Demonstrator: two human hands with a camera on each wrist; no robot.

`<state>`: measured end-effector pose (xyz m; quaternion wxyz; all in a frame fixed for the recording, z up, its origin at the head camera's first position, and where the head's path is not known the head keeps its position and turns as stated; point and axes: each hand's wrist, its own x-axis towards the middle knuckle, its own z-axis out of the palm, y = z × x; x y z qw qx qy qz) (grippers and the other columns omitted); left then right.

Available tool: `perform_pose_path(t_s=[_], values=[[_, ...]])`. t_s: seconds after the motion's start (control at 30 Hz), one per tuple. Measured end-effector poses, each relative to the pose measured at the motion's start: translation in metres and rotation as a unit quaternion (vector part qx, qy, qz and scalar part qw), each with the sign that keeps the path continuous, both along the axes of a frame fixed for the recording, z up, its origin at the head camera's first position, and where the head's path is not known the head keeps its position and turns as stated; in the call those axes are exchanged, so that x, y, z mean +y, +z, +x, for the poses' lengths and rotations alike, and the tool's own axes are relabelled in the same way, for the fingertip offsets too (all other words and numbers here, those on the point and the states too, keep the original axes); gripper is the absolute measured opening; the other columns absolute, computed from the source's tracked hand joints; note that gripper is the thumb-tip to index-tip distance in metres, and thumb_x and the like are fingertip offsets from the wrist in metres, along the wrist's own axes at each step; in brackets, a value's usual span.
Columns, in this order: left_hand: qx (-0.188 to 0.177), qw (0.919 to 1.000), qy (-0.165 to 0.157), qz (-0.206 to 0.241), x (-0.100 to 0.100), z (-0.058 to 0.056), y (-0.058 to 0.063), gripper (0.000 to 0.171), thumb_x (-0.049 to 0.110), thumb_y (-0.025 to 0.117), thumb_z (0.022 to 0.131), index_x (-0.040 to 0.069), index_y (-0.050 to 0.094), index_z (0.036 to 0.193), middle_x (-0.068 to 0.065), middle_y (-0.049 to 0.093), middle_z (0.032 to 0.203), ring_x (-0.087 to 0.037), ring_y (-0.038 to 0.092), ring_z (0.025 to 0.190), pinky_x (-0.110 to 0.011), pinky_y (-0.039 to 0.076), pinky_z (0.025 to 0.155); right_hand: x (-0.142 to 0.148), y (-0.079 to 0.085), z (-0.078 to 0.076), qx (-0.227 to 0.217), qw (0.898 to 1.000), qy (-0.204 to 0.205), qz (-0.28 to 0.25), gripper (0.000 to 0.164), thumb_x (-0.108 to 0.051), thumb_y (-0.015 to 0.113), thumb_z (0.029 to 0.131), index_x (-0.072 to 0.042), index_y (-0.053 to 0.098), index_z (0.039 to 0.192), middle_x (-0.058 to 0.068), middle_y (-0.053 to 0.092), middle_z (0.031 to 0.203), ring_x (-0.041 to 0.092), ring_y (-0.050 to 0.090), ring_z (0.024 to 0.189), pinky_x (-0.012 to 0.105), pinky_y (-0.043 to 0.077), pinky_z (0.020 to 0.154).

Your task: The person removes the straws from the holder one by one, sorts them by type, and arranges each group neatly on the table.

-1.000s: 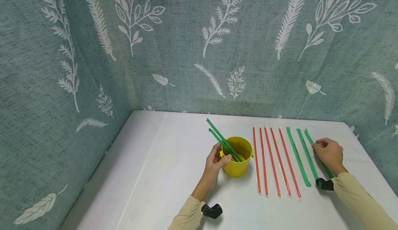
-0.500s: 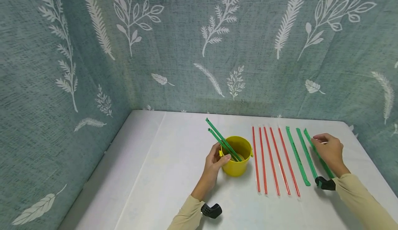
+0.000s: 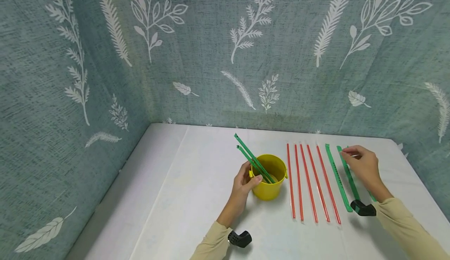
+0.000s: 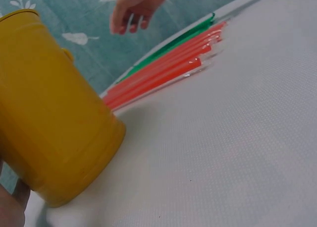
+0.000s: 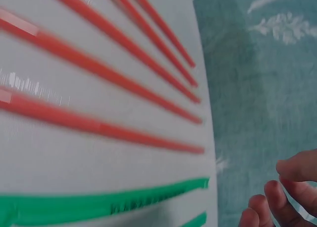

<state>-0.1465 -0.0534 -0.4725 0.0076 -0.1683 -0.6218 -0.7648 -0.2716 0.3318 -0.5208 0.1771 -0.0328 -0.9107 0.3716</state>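
Observation:
My left hand [image 3: 242, 182] grips the left side of a small yellow bucket [image 3: 266, 191], thumb over the near rim. Two green paper-wrapped straws [image 3: 247, 152] lean inside it, their upper ends sticking out to the left. In the left wrist view the yellow bucket [image 4: 54, 108] fills the left side. My right hand [image 3: 363, 168] hovers over the green straws on the table, fingers loosely bent and nothing seen between them. Nearest its fingertips is the middle green straw [image 3: 350, 178]; the hand partly hides the rightmost one. In the right wrist view the thumb [image 5: 299, 166] sits close to the fingertips.
Several red straws [image 3: 308, 178] in clear wrappers lie side by side right of the bucket. Another green straw [image 3: 337, 176] lies beside them. The white table [image 3: 175, 197] ends at a green leaf-patterned cloth [image 3: 211, 57] behind and at the left.
My right hand has shifted left, from over the rightmost green straw to over the middle one. The left hand and bucket have stayed in place.

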Motion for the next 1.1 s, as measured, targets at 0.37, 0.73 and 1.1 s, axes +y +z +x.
perform_pose_path(t_s=[0.37,0.73,1.1], values=[[-0.003,0.9998,0.002,-0.019,0.001,0.001,0.002,0.051,0.018,0.050,0.087,0.014,0.031,0.134,-0.016,0.038,0.131,-0.025,0.039,0.114,-0.030,0.033,0.095,-0.022,-0.007,-0.008,0.037,0.997,0.064,-0.030,0.028,-0.047,0.058,0.078,-0.027,0.061,0.097,-0.008,0.058,0.085,0.010,0.054,0.064,0.027,0.046,0.046],[0.000,0.9999,-0.001,-0.015,0.002,0.001,0.003,0.052,0.019,0.049,0.087,0.012,0.029,0.135,-0.015,0.037,0.132,-0.022,0.037,0.117,-0.030,0.031,0.097,-0.073,0.047,0.023,0.037,0.979,0.173,-0.106,0.024,-0.030,0.063,0.080,-0.016,0.063,0.099,-0.001,0.060,0.090,0.011,0.054,0.072,0.033,0.042,0.044],[0.003,1.0000,-0.002,-0.009,0.001,0.001,0.001,0.051,0.017,0.049,0.088,0.012,0.030,0.135,-0.015,0.037,0.131,-0.024,0.039,0.115,-0.030,0.033,0.095,-0.142,0.127,0.076,0.026,0.975,0.196,-0.096,0.022,-0.024,0.059,0.083,-0.008,0.060,0.098,0.005,0.059,0.090,0.011,0.054,0.073,0.026,0.047,0.053]])
